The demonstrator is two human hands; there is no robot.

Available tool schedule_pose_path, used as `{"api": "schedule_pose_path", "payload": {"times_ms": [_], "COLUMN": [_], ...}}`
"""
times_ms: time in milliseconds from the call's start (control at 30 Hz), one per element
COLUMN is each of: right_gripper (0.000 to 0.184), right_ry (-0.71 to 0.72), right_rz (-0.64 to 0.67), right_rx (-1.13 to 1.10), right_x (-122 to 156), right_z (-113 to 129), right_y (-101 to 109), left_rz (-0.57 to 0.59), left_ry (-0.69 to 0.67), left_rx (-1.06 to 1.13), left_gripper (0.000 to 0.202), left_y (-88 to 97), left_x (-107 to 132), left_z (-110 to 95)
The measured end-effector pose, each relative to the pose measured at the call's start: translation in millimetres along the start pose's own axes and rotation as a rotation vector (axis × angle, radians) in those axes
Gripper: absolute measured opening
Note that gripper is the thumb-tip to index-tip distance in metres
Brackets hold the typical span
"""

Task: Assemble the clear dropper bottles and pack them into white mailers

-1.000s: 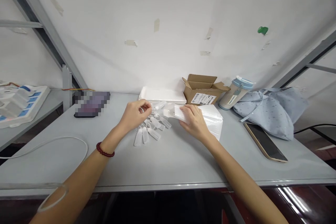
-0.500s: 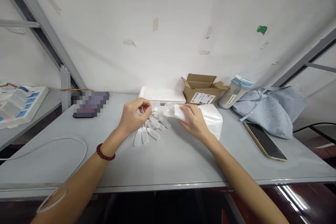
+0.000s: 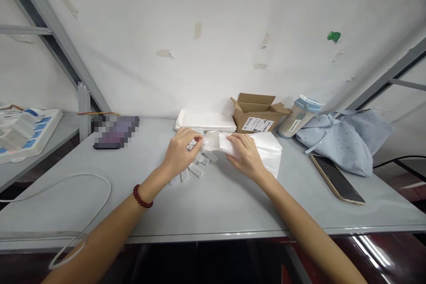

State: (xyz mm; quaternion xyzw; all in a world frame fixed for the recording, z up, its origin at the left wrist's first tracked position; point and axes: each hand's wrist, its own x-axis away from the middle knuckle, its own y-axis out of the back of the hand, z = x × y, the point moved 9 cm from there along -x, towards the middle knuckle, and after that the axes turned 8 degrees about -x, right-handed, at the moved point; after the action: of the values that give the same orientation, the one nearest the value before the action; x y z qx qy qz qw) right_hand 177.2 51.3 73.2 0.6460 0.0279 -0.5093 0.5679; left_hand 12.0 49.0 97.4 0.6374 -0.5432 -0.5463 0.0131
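My left hand [image 3: 181,151] is closed in a pinch on a small clear plastic vial at the mouth of a small white bag [image 3: 216,141]. My right hand [image 3: 244,154] grips that bag from the right side, fingers curled round it. Under and just right of my left hand lie several more clear vials [image 3: 196,166] on the grey table [image 3: 213,204]. Behind my right hand sits a stack of white bags [image 3: 271,151].
At the back stand a white foam tray [image 3: 206,120], an open cardboard box [image 3: 256,113] and a lidded cup [image 3: 297,117]. A blue cloth bag [image 3: 342,140] and a phone [image 3: 336,178] lie to the right. A dark phone [image 3: 115,131] and a white cable [image 3: 83,179] lie left.
My left hand has moved right with the vial and now meets the bag's mouth. The right hand has barely shifted.
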Motion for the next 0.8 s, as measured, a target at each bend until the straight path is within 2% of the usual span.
{"api": "schedule_pose_path", "payload": {"times_ms": [100,200,567,700,800], "right_gripper": [0.043,0.043,0.048,0.048,0.049], "right_ry": [0.012,0.016,0.067,0.073,0.079], "right_rz": [-0.027,-0.038,-0.004,0.013,0.017], "right_rx": [-0.021,-0.03,-0.08,-0.078,-0.072], "right_x": [-0.7,-0.9,-0.1,0.1,0.2], "right_z": [2.9,3.9,13.3,18.7,20.2], "right_y": [4.2,6.5,-2.0,-5.1,-5.7], "left_rz": [-0.077,-0.056,0.107,0.239,0.336], "left_ry": [-0.001,0.008,0.038,-0.042,-0.128], "left_rx": [-0.041,-0.01,0.111,0.089,0.03], "left_gripper": [0.015,0.015,0.018,0.033,0.036], "left_y": [7.1,5.5,-22.7,-35.3,-44.7], "left_x": [0.4,1.0,10.0,12.2,16.5], "left_z": [-0.4,0.0,-4.8,-10.8,-17.4]}}
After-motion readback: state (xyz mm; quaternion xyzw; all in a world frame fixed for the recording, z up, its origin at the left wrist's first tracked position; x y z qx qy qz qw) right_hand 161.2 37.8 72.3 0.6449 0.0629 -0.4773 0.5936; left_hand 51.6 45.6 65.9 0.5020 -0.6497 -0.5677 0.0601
